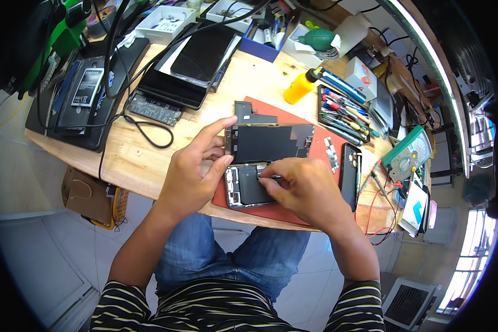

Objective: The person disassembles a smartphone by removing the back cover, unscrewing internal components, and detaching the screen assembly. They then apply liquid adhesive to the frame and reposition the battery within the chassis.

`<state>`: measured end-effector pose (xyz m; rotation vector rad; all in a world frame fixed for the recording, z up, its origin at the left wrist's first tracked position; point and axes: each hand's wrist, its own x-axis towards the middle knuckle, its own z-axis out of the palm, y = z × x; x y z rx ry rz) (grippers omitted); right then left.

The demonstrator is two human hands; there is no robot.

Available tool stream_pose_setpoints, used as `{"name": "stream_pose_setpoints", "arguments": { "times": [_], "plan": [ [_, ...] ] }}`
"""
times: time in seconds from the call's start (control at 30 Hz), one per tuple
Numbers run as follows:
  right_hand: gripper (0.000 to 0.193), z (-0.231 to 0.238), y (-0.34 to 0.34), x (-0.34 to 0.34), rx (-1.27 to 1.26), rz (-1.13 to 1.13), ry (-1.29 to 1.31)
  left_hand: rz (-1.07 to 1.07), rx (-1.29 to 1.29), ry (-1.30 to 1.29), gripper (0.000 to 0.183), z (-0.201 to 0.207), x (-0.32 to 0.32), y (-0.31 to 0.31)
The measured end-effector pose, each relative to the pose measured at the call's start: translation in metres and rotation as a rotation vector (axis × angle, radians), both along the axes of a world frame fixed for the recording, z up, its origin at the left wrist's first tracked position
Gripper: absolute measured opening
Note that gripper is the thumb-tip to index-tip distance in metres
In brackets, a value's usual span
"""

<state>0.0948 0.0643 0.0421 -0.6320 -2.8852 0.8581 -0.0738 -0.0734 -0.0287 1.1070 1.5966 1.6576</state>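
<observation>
opened phone body: centre of frame, long axis left-to-right; the right hand is nearer, overlying its right part, fingers bunched; whether clamped on anything cannot be told. left hand: fingers clamped across display panel, left end.

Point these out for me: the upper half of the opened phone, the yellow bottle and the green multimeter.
Upper phone half (pixel 270 144), head view: its dark inner face.
Yellow bottle (pixel 299 90), head view: the middle of its body.
Green multimeter (pixel 408 154), head view: its front face.
</observation>
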Motion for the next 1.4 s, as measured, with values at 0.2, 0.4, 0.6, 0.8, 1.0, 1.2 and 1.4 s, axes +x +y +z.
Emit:
{"name": "stream_pose_setpoints", "arguments": {
  "times": [0.2, 0.4, 0.6, 0.8, 1.0, 1.2, 1.4],
  "plan": [
    [0.015, -0.0018, 0.0007, 0.0015, 0.016, -0.002, -0.010, -0.008, 0.015, -0.036, 0.060, 0.0020, 0.0004, 0.0003],
    [0.015, -0.0024, 0.0024, 0.0011, 0.030, 0.001, -0.067, -0.049, -0.031, -0.058, 0.061, 0.0047, -0.0009, -0.0017],
    [0.016, -0.0034, -0.0002, 0.0008, 0.009, -0.024, -0.061, -0.046, -0.035, -0.054, 0.061, 0.0040, -0.0008, -0.0015],
    [0.016, -0.0028, 0.0024, 0.0009, -0.038, -0.048, -0.071, -0.051, -0.020, -0.055, 0.061, 0.0039, -0.0010, -0.0011],
    [0.015, 0.0000, 0.0065, 0.0004, -0.017, -0.031, -0.060, -0.055, -0.032, -0.061, 0.061, 0.0051, -0.0009, -0.0018],
    [0.018, -0.0014, 0.0065, -0.0030, -0.001, 0.015, -0.128, -0.032, -0.038, -0.057, 0.061, 0.0044, -0.0001, -0.0018],
    [0.021, -0.0047, 0.0048, -0.0037, 0.030, 0.045, -0.227, -0.031, -0.049, -0.085, 0.061, 0.0039, 0.0000, -0.0019]
  ]
}}
